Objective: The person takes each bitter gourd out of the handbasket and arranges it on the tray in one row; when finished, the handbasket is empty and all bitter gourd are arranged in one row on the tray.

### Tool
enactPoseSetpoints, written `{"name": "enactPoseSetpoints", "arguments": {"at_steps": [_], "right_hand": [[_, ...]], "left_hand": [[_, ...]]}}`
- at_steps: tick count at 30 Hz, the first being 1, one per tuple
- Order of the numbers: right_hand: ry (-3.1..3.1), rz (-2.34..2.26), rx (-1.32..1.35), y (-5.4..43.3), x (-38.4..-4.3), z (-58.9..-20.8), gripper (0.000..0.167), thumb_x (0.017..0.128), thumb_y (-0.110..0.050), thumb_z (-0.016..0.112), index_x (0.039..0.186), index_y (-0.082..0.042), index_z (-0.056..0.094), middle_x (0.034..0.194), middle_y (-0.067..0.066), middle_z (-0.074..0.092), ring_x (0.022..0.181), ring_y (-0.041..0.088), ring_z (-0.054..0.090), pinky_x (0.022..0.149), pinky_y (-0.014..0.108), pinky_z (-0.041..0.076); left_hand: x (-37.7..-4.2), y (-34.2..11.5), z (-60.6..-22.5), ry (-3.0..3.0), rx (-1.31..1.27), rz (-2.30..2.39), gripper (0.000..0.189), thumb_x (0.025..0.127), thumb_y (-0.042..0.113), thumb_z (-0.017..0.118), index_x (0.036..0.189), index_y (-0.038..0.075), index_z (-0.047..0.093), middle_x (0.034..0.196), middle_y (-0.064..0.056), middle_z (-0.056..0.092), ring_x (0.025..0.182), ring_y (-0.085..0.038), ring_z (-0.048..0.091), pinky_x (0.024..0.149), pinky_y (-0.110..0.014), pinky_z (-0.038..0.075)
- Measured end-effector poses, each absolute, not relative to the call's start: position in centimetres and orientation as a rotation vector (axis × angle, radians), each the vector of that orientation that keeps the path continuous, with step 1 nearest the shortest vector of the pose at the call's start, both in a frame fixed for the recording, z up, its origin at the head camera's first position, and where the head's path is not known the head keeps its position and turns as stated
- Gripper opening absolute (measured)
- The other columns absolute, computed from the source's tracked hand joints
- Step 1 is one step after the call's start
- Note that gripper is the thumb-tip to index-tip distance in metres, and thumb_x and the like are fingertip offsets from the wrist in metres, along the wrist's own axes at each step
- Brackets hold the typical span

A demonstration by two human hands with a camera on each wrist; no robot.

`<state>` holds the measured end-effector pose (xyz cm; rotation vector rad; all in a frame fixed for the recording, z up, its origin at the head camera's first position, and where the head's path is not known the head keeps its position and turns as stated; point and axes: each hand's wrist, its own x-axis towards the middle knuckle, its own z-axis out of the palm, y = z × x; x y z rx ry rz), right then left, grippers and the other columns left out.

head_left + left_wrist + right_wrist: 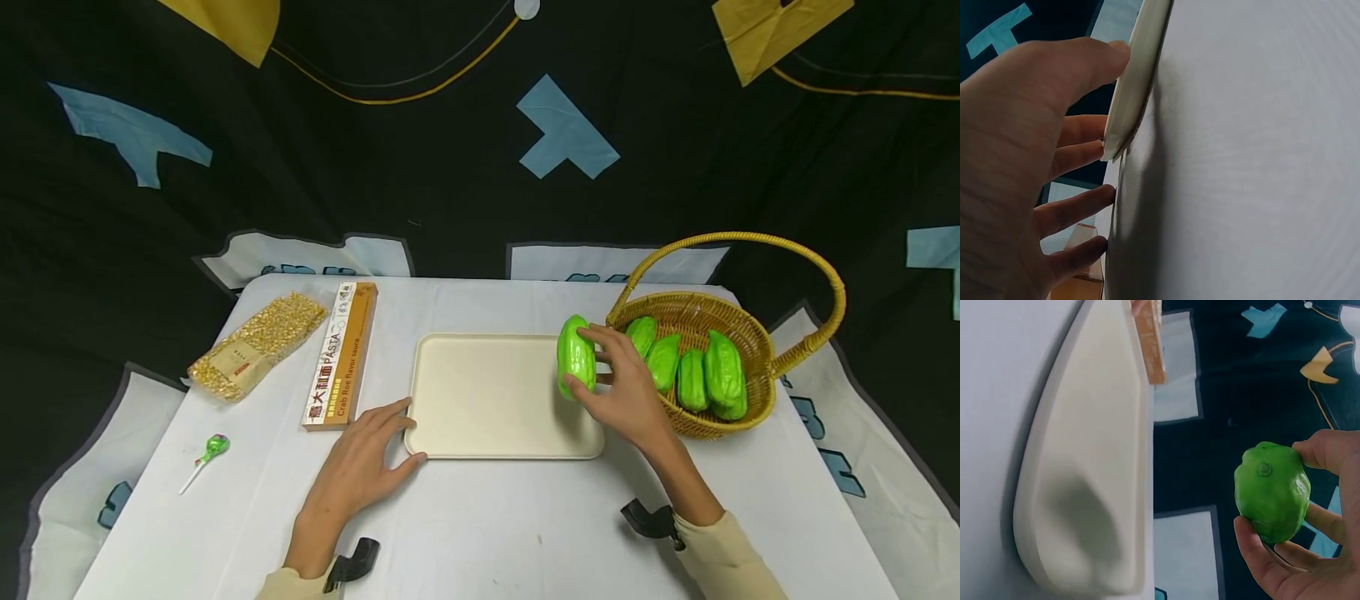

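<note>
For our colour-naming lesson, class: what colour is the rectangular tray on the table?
The tray is plain cream, showing best in the head view.

A pasta box (342,358) lies just past the left hand (362,464). Left of that hand are a bag of yellow bits (258,346) and a green lollipop (217,446).

At least five glossy green ridged fruits (577,358), one golden wicker basket (686,310), one cream rectangular tray (487,400), one orange-and-white cardboard box (341,358), one yellow-kernel bag (258,346), one green lollipop (215,447)!
</note>
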<state>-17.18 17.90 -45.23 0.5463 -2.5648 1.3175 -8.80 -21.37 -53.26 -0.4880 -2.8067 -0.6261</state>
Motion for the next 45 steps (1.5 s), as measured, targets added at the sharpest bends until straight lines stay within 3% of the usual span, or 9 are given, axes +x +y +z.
{"name": "enactPoseSetpoints", "arguments": {"at_steps": [17,35,45], "right_hand": [[-2.64,1.468,0.585,12.3,-18.4,-48.4,0.072,0.089,-0.017,0.087,0.153,-0.01,0.055,0.156,0.019,0.049,0.115,0.043,0.072,0.084,0.038,0.068],[-2.689,1.523,0.659,8.5,-19.2,-50.4,0.067,0.09,-0.018,0.085,0.15,-0.008,0.057,0.153,0.017,0.053,0.117,0.034,0.07,0.087,0.03,0.066],[-2.706,1.517,0.708,6.3,-20.2,-50.8,0.069,0.091,-0.02,0.085,0.152,-0.008,0.056,0.154,0.016,0.052,0.118,0.032,0.07,0.088,0.031,0.066]], "left_hand": [[-8.9,-21.3,-53.3,-2.812,-0.466,-0.633,0.047,0.086,0.044,0.09,0.118,0.012,0.075,0.155,-0.006,0.061,0.134,-0.033,0.062,0.108,-0.052,0.056],[-8.3,-21.5,-53.5,-2.808,-0.465,-0.698,0.054,0.087,0.04,0.091,0.127,0.01,0.072,0.156,-0.006,0.061,0.14,-0.031,0.059,0.116,-0.051,0.052],[-8.4,-21.9,-53.7,-2.788,-0.513,-0.708,0.049,0.088,0.039,0.09,0.123,0.01,0.073,0.155,-0.006,0.061,0.143,-0.033,0.057,0.124,-0.061,0.041]]}}
